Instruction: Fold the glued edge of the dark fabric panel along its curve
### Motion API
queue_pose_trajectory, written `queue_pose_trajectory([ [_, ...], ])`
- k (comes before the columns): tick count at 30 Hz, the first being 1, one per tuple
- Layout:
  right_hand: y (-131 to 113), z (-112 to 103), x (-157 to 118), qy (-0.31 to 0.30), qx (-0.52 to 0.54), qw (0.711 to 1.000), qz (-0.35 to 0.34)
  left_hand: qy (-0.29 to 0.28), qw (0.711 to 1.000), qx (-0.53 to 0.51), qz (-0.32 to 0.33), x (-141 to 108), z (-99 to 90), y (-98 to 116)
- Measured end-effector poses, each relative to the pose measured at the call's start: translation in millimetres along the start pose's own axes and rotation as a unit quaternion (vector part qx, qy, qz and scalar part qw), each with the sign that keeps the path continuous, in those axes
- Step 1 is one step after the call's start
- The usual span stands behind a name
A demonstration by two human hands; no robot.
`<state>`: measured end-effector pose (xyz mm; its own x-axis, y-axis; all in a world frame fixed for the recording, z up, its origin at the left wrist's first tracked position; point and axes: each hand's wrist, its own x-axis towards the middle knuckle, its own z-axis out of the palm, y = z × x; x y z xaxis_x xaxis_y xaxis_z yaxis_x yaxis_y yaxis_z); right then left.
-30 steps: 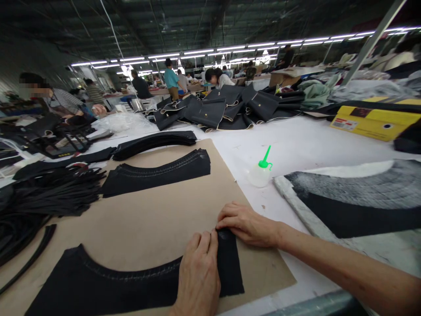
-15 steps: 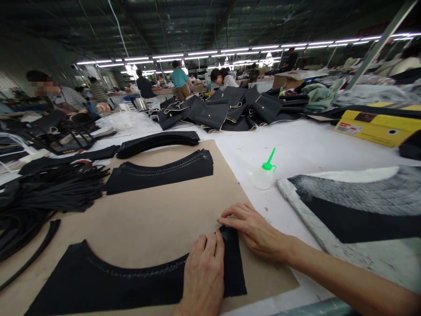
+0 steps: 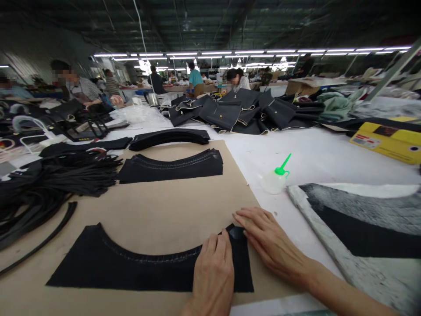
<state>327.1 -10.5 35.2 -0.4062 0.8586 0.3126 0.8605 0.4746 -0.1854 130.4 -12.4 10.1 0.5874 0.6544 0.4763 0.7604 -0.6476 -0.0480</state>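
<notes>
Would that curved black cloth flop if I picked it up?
Probably yes: the cloth looks thin, so likely light, and similar pieces in the far pile bend over each other. Its stitched curve might feel slightly stiffer.

Panel (image 3: 131, 272): black, faint grey stitching along the curved edge. Board (image 3: 164, 210): plain tan. Spout (image 3: 283, 164): bright green. Box (image 3: 384, 142): yellow. Sheet (image 3: 362, 210): speckled grey and white, with a solid black band

On the yellow cardboard box (image 3: 384, 147) there is a small white label (image 3: 364, 141) with some red printing, but its letters are too small and blurred, so no word can be read.
</notes>
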Motion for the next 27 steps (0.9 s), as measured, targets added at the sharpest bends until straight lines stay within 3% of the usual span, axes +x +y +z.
queue_pose_trajectory([
  [3, -7, 8, -2, -0.039, -0.010, 0.998, -0.047, 0.031, 0.999, -0.006, -0.006, -10, 1.2, 2],
  [6, -3, 21, -6, -0.048, -0.030, 0.997, -0.050, 0.046, 0.997, -0.064, -0.019, -18, -1.8, 0],
  [11, 5, 31, -9, -0.046, -0.045, 0.997, -0.050, 0.024, 0.972, -0.226, -0.063, -27, -27.8, -23],
  [16, -1, 22, -8, -0.065, -0.038, 0.997, -0.017, 0.028, 0.983, -0.129, -0.130, -47, -42.5, -59],
  [21, -9, 8, -1, -0.065, -0.005, 0.998, 0.020, 0.040, 0.993, -0.071, -0.082, -64, -33.1, -69],
  [24, -28, 5, 9, -0.048, -0.020, 0.998, -0.037, 0.040, 0.995, -0.047, -0.074, -65, -32.8, -66],
  [27, -49, 16, 18, -0.034, -0.040, 0.991, -0.124, 0.026, 0.997, -0.049, -0.051, -63, -33.8, -65],
])
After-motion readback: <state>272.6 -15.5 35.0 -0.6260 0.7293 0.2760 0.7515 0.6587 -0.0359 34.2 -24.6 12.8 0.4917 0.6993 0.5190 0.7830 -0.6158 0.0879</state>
